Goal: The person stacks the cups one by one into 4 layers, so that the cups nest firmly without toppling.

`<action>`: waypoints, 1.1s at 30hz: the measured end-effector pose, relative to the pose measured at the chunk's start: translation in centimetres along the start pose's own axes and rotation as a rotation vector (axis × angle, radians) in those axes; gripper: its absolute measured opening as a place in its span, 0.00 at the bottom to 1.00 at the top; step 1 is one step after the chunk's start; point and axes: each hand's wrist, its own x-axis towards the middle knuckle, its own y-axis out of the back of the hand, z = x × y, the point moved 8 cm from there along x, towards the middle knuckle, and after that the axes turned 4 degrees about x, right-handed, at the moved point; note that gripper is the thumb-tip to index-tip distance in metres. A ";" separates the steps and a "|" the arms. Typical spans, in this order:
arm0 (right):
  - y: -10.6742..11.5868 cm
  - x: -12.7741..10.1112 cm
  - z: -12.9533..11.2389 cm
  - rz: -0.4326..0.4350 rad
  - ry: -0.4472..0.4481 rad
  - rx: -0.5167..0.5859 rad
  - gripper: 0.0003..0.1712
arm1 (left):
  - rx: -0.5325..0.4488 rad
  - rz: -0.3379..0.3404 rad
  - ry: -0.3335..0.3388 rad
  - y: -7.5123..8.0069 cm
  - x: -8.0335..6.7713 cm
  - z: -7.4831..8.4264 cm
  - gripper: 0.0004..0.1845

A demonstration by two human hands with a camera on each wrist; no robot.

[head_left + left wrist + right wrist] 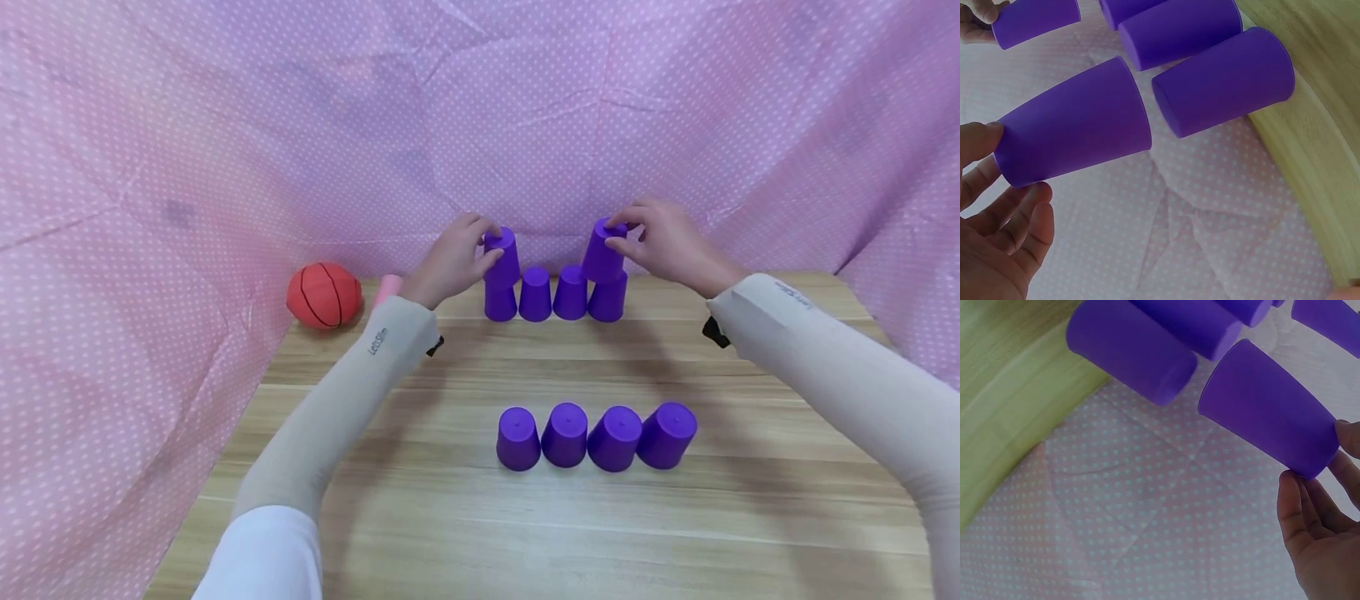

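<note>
At the table's far edge, a back row of upside-down purple cups (536,295) stands side by side. My left hand (459,257) pinches another purple cup (1075,125) near its narrow base, over the row's left end. Over the right end, my right hand (670,242) grips a second cup (1269,409) in the same way. Both wrist views show a gap between the held cup and the cup below it. Nearer to me, a front row of upside-down purple cups (565,436) sits on the wooden table (450,508).
An orange-red ball (325,296) with black lines lies at the table's back left corner. Next to it, a pink object (387,288) is partly hidden by my left forearm. Pink dotted cloth (375,125) hangs behind and around the table.
</note>
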 end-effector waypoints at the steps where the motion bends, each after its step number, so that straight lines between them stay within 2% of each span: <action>1: -0.2 0.1 0.3 -0.005 -0.006 0.000 0.14 | -0.005 -0.004 0.008 -0.2 0.3 0.0 0.14; 8: -1.3 0.4 1.9 -0.046 -0.061 0.043 0.14 | -0.042 -0.015 0.065 -1.2 1.6 -0.5 0.14; 18: -2.2 0.9 2.3 -0.068 -0.070 0.087 0.14 | -0.053 -0.062 0.105 -2.4 2.3 -1.0 0.13; 24: -2.4 1.2 2.3 -0.079 -0.082 0.083 0.14 | -0.067 -0.094 0.112 -2.8 2.7 -0.8 0.14; 33: -2.4 1.1 2.3 -0.090 -0.086 0.093 0.14 | -0.047 -0.102 0.113 -2.8 2.9 -0.6 0.13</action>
